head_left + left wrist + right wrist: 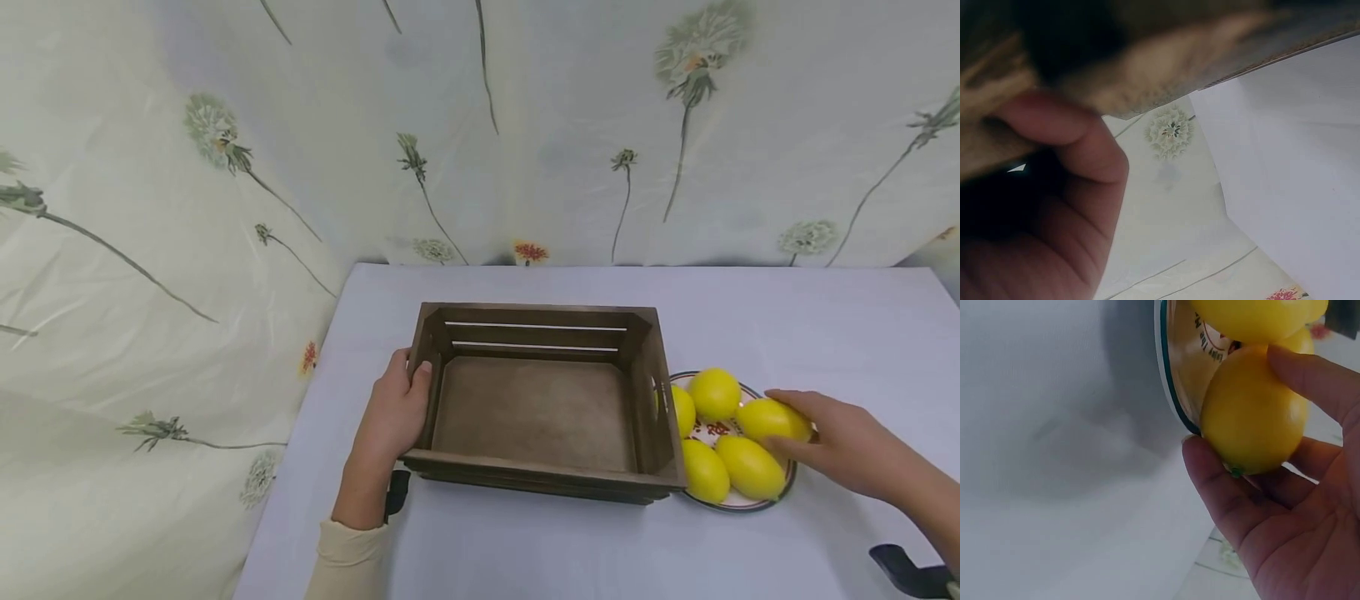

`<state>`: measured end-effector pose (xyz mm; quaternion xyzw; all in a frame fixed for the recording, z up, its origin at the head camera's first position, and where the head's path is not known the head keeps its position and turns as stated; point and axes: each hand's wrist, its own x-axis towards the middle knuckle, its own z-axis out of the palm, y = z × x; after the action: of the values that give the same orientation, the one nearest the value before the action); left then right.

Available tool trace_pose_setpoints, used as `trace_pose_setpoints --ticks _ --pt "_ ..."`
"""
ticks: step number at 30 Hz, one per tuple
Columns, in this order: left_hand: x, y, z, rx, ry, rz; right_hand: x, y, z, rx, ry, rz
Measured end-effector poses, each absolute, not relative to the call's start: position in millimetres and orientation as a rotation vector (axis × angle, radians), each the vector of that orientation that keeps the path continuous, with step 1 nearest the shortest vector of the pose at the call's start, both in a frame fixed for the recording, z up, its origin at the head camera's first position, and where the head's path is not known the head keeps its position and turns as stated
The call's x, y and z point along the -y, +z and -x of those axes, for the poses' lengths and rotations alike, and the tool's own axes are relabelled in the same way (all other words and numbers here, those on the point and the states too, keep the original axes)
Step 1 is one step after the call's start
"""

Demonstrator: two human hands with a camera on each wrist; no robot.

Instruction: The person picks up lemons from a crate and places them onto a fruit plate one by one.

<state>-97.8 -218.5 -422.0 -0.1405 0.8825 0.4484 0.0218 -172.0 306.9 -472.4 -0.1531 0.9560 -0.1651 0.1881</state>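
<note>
A brown slatted wooden crate [534,414], with nothing inside it, stands in the middle of the head view. My left hand [393,408] grips its left side wall, thumb over the rim; the left wrist view shows the thumb against dark wood [1166,62]. Right of the crate, a round dark-rimmed plate [738,503] bears several yellow lemons [750,467]. My right hand [847,437] holds the rightmost lemon [772,419] between thumb and fingers. In the right wrist view that lemon [1254,409] shows its green stem end. The crate's right wall hides part of the plate.
A white-covered table [562,550] lies under everything. Behind it and at the left hangs a pale cloth [555,108] printed with dandelions. Dark camera mounts [911,572] sit at both wrists.
</note>
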Motion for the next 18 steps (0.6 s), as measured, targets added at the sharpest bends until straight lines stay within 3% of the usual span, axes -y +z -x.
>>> trace_pose_setpoints --ticks 18 --pt "225.9 -424.9 96.1 -2.71 1.38 0.399 -303.3 -473.5 164.0 -2.709 -0.522 0.353"
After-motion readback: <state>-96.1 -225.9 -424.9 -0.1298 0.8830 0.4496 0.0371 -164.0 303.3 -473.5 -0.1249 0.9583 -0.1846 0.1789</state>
